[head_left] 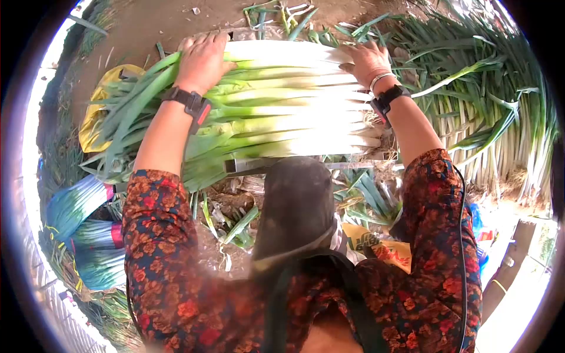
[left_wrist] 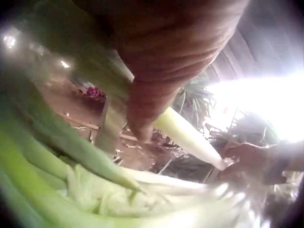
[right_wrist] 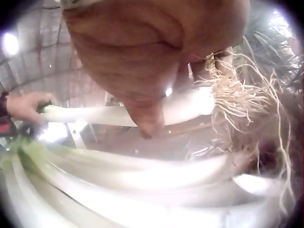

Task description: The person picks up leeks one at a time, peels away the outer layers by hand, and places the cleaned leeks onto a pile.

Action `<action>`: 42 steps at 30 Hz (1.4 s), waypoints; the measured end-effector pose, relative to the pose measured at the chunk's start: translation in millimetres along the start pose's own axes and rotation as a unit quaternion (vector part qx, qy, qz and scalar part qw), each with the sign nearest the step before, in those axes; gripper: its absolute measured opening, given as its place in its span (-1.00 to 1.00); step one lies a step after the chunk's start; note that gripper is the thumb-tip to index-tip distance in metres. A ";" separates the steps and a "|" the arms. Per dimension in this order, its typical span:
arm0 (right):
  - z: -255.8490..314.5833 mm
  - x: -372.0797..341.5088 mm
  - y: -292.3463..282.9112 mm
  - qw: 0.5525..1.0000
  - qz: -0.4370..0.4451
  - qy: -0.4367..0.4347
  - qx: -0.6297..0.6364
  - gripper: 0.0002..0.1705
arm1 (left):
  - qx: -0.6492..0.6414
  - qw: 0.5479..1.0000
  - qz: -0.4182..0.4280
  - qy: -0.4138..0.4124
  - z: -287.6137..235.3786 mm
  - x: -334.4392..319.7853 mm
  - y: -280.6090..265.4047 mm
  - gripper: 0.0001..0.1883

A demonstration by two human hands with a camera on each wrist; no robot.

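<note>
A row of leeks [head_left: 282, 112] lies side by side in front of me, green leaves to the left and white stalks with roots to the right. My left hand [head_left: 203, 63] grips one leek [right_wrist: 95, 115] at the far side of the row, where white turns to green. Near that leek's root end my right hand [head_left: 371, 63] holds it, thumb across the stalk. In the right wrist view, long stringy roots [right_wrist: 242, 95] hang beyond the right hand, and the held leek is raised over the others. The fingers behind the stalk are hidden in both wrist views.
A large heap of leeks [head_left: 488, 100] lies to the right. Tied bundles [head_left: 94, 253] with red bands stand at the lower left. A yellow bag [head_left: 97, 120] sits under the leaves at left. Leaf scraps [head_left: 238, 226] litter the ground around a metal-edged support [head_left: 250, 165].
</note>
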State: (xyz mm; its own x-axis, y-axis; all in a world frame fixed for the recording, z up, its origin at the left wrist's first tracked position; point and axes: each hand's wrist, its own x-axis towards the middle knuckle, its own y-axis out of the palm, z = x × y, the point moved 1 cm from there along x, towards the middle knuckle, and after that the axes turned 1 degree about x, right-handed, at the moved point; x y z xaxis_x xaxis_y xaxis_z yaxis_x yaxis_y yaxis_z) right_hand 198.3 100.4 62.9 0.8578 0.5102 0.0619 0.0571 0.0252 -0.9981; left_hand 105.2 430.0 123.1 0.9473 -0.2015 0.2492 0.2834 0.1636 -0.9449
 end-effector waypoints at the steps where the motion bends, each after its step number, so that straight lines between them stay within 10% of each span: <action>1: -2.4 -0.7 5.4 0.999 0.029 0.016 -0.010 -0.45 | -0.021 1.000 -0.021 -0.010 -0.4 0.5 7.6 -0.40; 4: -11.1 -0.9 27.2 0.997 0.061 0.034 -0.025 -0.48 | -0.061 0.992 -0.106 -0.013 8.2 -8.1 34.8 -0.40; 7: -19.9 8.8 60.0 0.996 0.052 0.026 0.074 -0.47 | -0.243 0.966 0.019 -0.092 29.1 -24.6 45.2 -0.41; 10: -30.2 14.0 68.5 0.987 0.129 -0.018 0.089 -0.49 | -0.170 0.978 0.085 0.087 55.7 -21.1 42.7 -0.44; 19: -29.0 17.1 57.7 0.980 0.166 -0.057 0.094 -0.42 | -0.197 0.943 0.265 0.047 63.8 -9.1 60.0 -0.48; 25: -30.2 5.3 71.9 0.992 0.037 -0.097 0.069 -0.48 | -0.156 0.953 0.259 0.018 55.4 -7.9 48.1 -0.45; 31: -24.6 7.2 45.2 0.986 0.127 -0.013 0.105 -0.37 | -0.222 0.970 0.089 0.033 42.4 -5.1 24.1 -0.53; 42: -13.4 -10.1 45.7 0.991 0.073 -0.055 0.099 -0.43 | -0.073 0.985 0.150 0.036 24.0 0.0 35.3 -0.75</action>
State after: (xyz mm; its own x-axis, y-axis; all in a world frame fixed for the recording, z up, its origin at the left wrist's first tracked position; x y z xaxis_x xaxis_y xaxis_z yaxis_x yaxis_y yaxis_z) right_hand 199.1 84.9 16.8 0.7887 0.6105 -0.0732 -0.1735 0.1067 -0.9790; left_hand 118.8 458.9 94.9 0.9708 -0.2333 -0.0562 -0.0367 0.0871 -0.9955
